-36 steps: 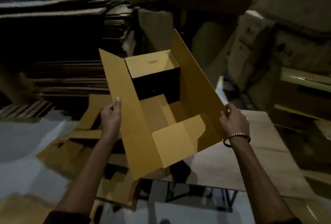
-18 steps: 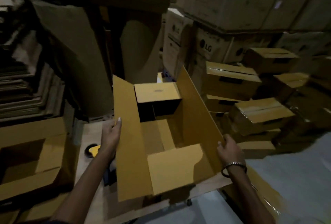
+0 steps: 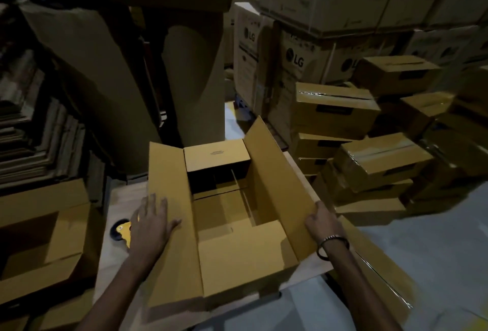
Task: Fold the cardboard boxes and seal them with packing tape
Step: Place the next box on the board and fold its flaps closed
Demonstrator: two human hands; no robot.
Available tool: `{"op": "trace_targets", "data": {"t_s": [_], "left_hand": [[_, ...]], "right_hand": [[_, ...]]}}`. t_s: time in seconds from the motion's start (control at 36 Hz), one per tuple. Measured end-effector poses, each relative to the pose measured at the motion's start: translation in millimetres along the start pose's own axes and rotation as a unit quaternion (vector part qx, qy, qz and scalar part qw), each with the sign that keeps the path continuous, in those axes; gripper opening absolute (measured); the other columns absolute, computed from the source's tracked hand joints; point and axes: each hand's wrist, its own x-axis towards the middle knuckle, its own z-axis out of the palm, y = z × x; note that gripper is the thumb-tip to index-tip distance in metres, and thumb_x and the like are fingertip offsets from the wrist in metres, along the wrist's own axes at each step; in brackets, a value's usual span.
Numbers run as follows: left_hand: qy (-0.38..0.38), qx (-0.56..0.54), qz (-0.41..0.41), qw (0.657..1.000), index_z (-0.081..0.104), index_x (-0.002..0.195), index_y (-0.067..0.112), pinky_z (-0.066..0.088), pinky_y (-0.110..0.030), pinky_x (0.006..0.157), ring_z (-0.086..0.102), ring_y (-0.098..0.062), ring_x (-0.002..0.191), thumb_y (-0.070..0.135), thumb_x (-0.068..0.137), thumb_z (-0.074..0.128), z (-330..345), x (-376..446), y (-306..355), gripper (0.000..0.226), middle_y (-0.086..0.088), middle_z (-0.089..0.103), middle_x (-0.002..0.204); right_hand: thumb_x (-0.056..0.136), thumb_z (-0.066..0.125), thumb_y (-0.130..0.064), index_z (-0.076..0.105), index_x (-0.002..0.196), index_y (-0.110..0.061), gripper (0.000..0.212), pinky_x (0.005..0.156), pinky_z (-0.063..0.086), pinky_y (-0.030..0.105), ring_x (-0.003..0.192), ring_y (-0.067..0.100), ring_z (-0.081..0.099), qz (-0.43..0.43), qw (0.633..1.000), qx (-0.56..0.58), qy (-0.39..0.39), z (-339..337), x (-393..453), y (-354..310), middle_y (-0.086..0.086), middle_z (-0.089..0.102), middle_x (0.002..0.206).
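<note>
1. Your left hand (image 3: 151, 221) lies flat, fingers spread, on the left long flap (image 3: 169, 214) of the open box (image 3: 237, 214); it pinches nothing.
2. Your right hand (image 3: 320, 221) curls over the top edge of the right long flap (image 3: 277, 182), thumb side inward, gripping that edge. A bracelet (image 3: 333, 244) sits on the wrist.
3. The box stands on the pale surface (image 3: 113, 259) directly before you, mouth up. Its two short flaps are turned inward; the near short flap (image 3: 245, 259) lies roughly level, and the far one (image 3: 216, 155) likewise.
4. Judgement: the step in hand is closing the long flaps. Bring both over together so their edges meet along the centre line, and keep the short flaps level beneath, or the seam will gape under tape.
5. The board is plain brown corrugated, matte, with crisp scored creases.
6. A yellow and black tape dispenser (image 3: 122, 231) lies on the surface just left of your left hand, partly hidden by it.
7. Sealed boxes (image 3: 380, 159) with glossy tape are stacked to the right; flat cardboard sheets (image 3: 31, 143) are piled to the left.
</note>
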Motion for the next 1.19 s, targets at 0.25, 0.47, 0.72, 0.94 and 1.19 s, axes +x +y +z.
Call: {"op": "trace_targets", "data": {"t_s": [0.25,0.47,0.72,0.94,1.19], "left_hand": [[-0.059,-0.029,-0.057,0.996,0.049,0.155,0.034,-0.005,-0.051,0.128,0.015,-0.026,0.161,0.094,0.089,0.015,6,-86,80,0.095,-0.003,0.026,0.172],[-0.067,0.015,-0.173,0.983,0.043,0.159,0.029,0.011,-0.070,0.120,0.026,-0.044,0.154,0.105,0.072,0.030,16,-101,105,0.117,-0.019,0.034,0.167],[0.016,-0.038,-0.371,0.928,0.025,0.164,0.017,0.014,-0.058,0.126,0.011,-0.044,0.156,0.102,0.070,0.044,6,-103,122,0.128,-0.031,0.015,0.167],[0.071,-0.028,-0.314,0.946,0.042,0.149,0.022,0.044,-0.058,0.103,0.044,-0.042,0.133,0.050,0.075,0.082,-38,-95,142,0.089,-0.023,0.045,0.147],[0.100,-0.131,-0.215,0.963,0.005,0.167,0.026,0.057,-0.050,0.088,0.056,-0.033,0.129,0.057,0.094,0.066,-73,-94,188,0.100,-0.013,0.042,0.157]], "right_hand": [[0.105,0.053,-0.020,0.029,0.160,-0.022,0.060,0.093,0.053,0.050,0.111,0.033,0.062,-0.058,0.995,0.082,-0.016,17,42,61,0.014,0.065,0.120],[0.107,0.046,-0.027,0.020,0.164,-0.019,0.063,0.100,0.050,0.048,0.123,0.031,0.056,-0.087,0.994,0.056,-0.018,41,61,85,0.015,0.058,0.140],[0.101,0.061,-0.028,0.040,0.150,-0.029,0.053,0.073,0.051,0.036,0.090,0.023,0.061,-0.154,0.988,0.018,-0.002,10,60,70,0.005,0.067,0.104],[0.103,0.042,-0.063,0.037,0.156,-0.043,0.057,0.089,0.057,0.034,0.113,0.014,0.063,-0.317,0.940,0.083,-0.091,36,1,12,-0.007,0.067,0.130],[0.098,0.025,-0.078,0.013,0.162,-0.048,0.072,0.123,0.021,0.055,0.161,0.018,-0.004,-0.347,0.925,-0.032,-0.153,99,9,22,-0.003,-0.002,0.175]]}}
